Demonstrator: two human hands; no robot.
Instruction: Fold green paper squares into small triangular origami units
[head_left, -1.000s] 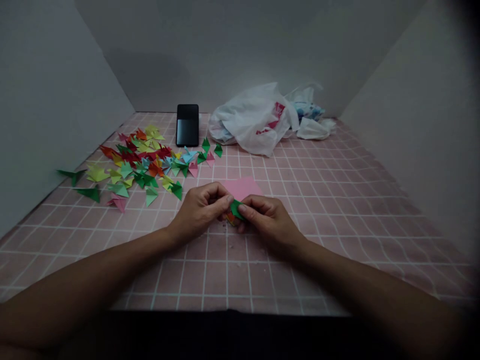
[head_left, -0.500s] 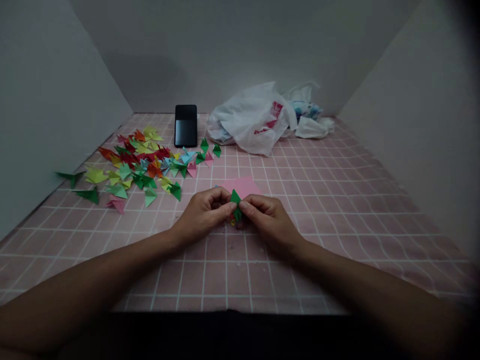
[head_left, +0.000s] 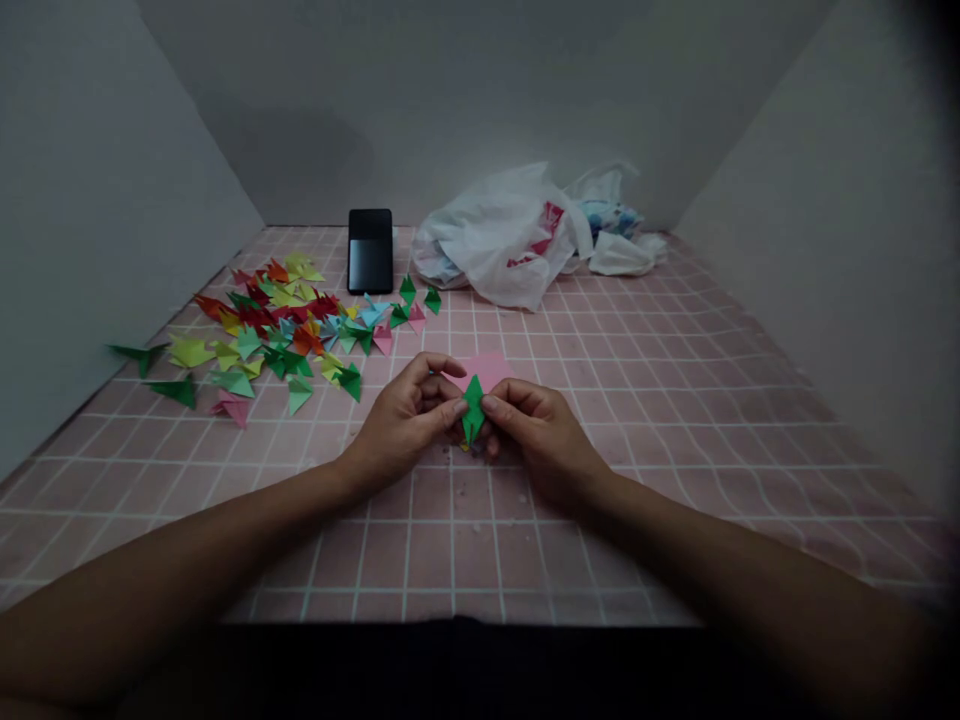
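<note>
A small piece of folded green origami paper (head_left: pixel 472 408), a narrow diamond in outline, is held upright between my two hands. My left hand (head_left: pixel 409 412) pinches its left edge, thumb in front and index finger raised off behind it. On the right edge, the thumb and fingers of my right hand (head_left: pixel 546 428) are closed on it. Behind the hands lies pink paper (head_left: pixel 489 368) on the table, partly covered by them. A bit of yellow shows just under the green paper; I cannot make out what it is.
Many folded paper cranes (head_left: pixel 289 330) in several colours lie heaped at the left. A black phone (head_left: pixel 370 252) leans at the back. White plastic bags (head_left: pixel 510 240) sit to its right. Pale walls enclose the pink gridded tabletop (head_left: pixel 660 400) on three sides.
The green paper has turned so more of its flat face shows. My left index finger has lifted away from it, and my right hand has shifted slightly right.
</note>
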